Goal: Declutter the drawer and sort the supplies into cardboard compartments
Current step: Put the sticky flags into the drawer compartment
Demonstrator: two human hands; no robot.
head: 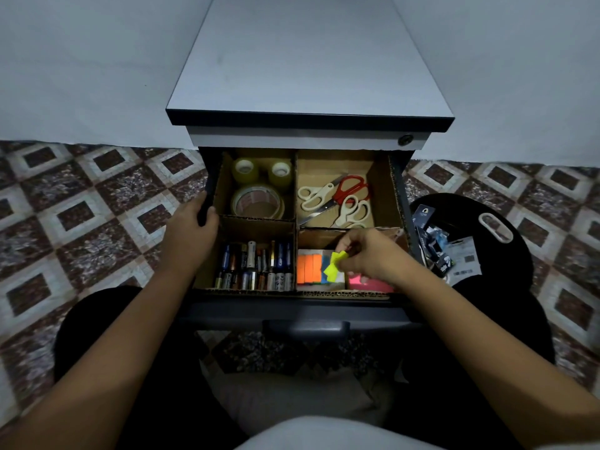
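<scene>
Drawer point(292, 311) was pulled open from a grey cabinet point(308, 60) and lined with a cardboard insert point(259, 220) split into four compartments. Left hand point(191, 225) gripped the drawer's left wall, fingers curled over its top edge, thumb on the inner side. Right hand point(367, 254) hovered over the near-right compartment and pinched a small bunch of yellow sticky flags point(334, 266) between thumb and fingertips, a narrow grip; the flags hung just above the other notes, and contact with them could not be judged. In the same compartment a block of orange and mixed-colour sticky notes point(311, 266) lay along the left side, and a pink pad point(373, 284) sat in the drawer's near-right corner, partly hidden under the right hand. The near-left compartment held batteries point(256, 266) laid side by side, pointing toward the drawer's far edge. The far-left compartment held a large tape roll point(258, 203) lying flat, plus two small clear tape rolls point(245, 168) against the far edge. The far-right compartment held red-handled scissors point(352, 186) and two white-handled scissors point(316, 196), overlapping each other. Right of the drawer a black round object point(506, 254) sat on the patterned tile floor point(81, 206), with loose packaging cards point(438, 251) piled on its left edge. The person's dark-clad legs were on either side of the drawer front.
</scene>
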